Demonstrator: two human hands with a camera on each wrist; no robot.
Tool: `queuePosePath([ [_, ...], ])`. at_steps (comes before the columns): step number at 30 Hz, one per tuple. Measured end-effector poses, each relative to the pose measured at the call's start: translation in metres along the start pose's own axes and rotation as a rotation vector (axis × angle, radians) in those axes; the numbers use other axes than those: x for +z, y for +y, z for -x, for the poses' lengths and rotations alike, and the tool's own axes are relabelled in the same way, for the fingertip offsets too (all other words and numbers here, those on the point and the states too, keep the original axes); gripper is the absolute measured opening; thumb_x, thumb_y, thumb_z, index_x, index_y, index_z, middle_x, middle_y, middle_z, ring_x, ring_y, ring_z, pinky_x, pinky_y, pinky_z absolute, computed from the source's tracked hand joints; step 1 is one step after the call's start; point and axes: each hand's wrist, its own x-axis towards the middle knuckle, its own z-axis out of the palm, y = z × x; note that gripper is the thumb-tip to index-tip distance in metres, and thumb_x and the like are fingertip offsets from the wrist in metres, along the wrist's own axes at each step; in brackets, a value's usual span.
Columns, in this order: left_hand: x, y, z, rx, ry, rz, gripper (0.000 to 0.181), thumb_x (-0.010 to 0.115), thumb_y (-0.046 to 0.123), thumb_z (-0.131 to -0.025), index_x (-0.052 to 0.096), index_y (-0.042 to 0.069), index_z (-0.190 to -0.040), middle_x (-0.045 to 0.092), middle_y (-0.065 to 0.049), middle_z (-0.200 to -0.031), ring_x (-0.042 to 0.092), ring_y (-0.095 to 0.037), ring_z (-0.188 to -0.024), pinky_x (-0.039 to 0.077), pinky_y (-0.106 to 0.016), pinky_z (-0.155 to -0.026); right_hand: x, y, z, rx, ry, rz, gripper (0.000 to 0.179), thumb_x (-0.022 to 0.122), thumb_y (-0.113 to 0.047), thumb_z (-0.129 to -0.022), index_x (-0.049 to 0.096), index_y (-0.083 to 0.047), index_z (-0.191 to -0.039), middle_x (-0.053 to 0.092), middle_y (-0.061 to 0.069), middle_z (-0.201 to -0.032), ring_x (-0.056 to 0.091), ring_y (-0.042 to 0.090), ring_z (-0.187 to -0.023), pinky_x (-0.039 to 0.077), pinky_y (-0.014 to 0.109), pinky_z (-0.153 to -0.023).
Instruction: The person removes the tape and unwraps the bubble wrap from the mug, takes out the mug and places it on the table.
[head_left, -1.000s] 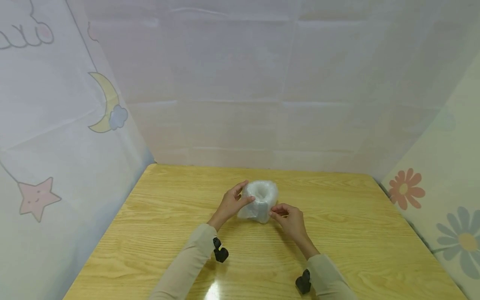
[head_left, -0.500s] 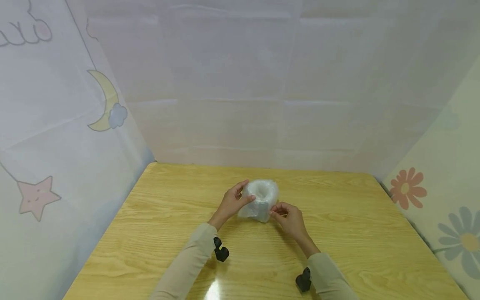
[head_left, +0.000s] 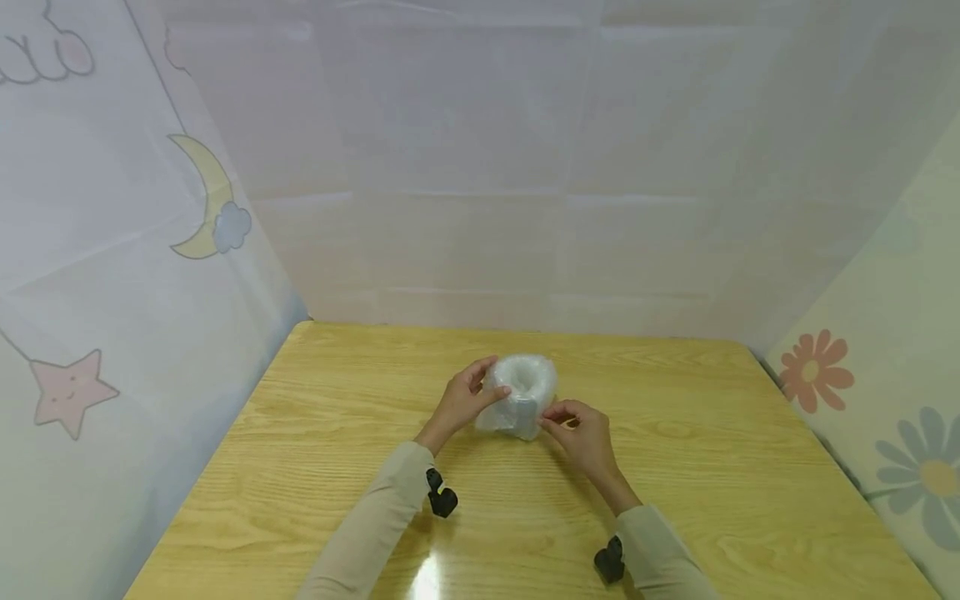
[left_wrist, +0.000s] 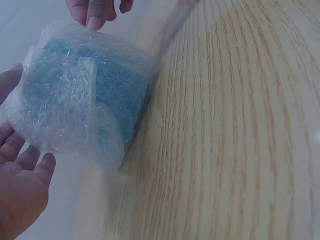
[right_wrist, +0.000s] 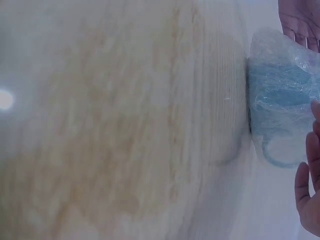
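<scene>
A blue thing wrapped in clear bubble wrap (head_left: 517, 396) stands on the table, with a round hollow showing at its top. What lies inside is blurred by the wrap. My left hand (head_left: 457, 406) holds it from the left, thumb across the upper front and fingers behind. At the lower right side, the thumb and index finger of my right hand (head_left: 587, 437) pinch the edge of the bubble wrap. A loose wrap layer (left_wrist: 75, 105) lies folded over the blue side in the left wrist view. A rounded loop shows through the wrap on the right side in the right wrist view.
The wood-grain table (head_left: 375, 533) reaches back to a pale cloth wall (head_left: 450, 167). Printed side sheets with a moon (head_left: 206, 200) and flowers (head_left: 813, 371) flank it. Black camera mounts (head_left: 441, 493) sit at both sleeve cuffs.
The head view has tilted slightly, so everything sits a little higher in it. Both hands keep the same hold, and the wrapped thing stays in place.
</scene>
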Motion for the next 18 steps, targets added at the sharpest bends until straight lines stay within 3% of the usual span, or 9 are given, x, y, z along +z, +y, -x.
queuePosePath([
  [4, -0.0002, 0.0007, -0.0001, -0.012, -0.001, 0.009, 0.064, 0.073, 0.026, -0.089, 0.045, 0.013, -0.146, 0.046, -0.005, -0.145, 0.038, -0.02, -0.135, 0.035, -0.036, -0.107, 0.0001, -0.0017, -0.0027, -0.185, -0.002, 0.06, 0.016, 0.083, 0.0, -0.073, 0.075, -0.011, -0.082, 0.068, -0.008, -0.078, 0.062, 0.011, -0.07, 0.055, 0.042, -0.061],
  [7, -0.0004, 0.0015, 0.0001, -0.013, -0.001, 0.015, 0.064, 0.073, 0.026, -0.089, 0.045, 0.013, -0.146, 0.045, -0.005, -0.146, 0.038, -0.019, -0.136, 0.035, -0.036, -0.107, 0.0003, -0.0031, -0.0048, -0.271, -0.018, 0.123, 0.018, 0.084, 0.002, -0.072, 0.075, -0.011, -0.082, 0.066, -0.008, -0.078, 0.061, 0.009, -0.069, 0.055, 0.039, -0.059],
  [14, 0.0001, 0.0024, 0.0006, -0.015, -0.003, 0.032, 0.065, 0.073, 0.027, -0.089, 0.044, 0.011, -0.146, 0.043, -0.007, -0.147, 0.036, -0.023, -0.137, 0.036, -0.036, -0.107, 0.0015, -0.0062, -0.0054, -0.332, -0.002, 0.294, 0.019, 0.086, 0.002, -0.069, 0.075, -0.01, -0.079, 0.064, -0.005, -0.074, 0.06, 0.009, -0.065, 0.052, 0.027, -0.056],
  [18, 0.0005, 0.0031, 0.0011, -0.036, -0.006, 0.048, 0.065, 0.074, 0.025, -0.089, 0.045, 0.013, -0.146, 0.042, -0.006, -0.148, 0.038, -0.022, -0.136, 0.038, -0.035, -0.105, 0.0033, -0.0053, -0.0052, -0.37, 0.03, 0.336, 0.022, 0.088, 0.003, -0.065, 0.076, -0.008, -0.079, 0.065, -0.004, -0.073, 0.06, 0.009, -0.062, 0.05, 0.024, -0.053],
])
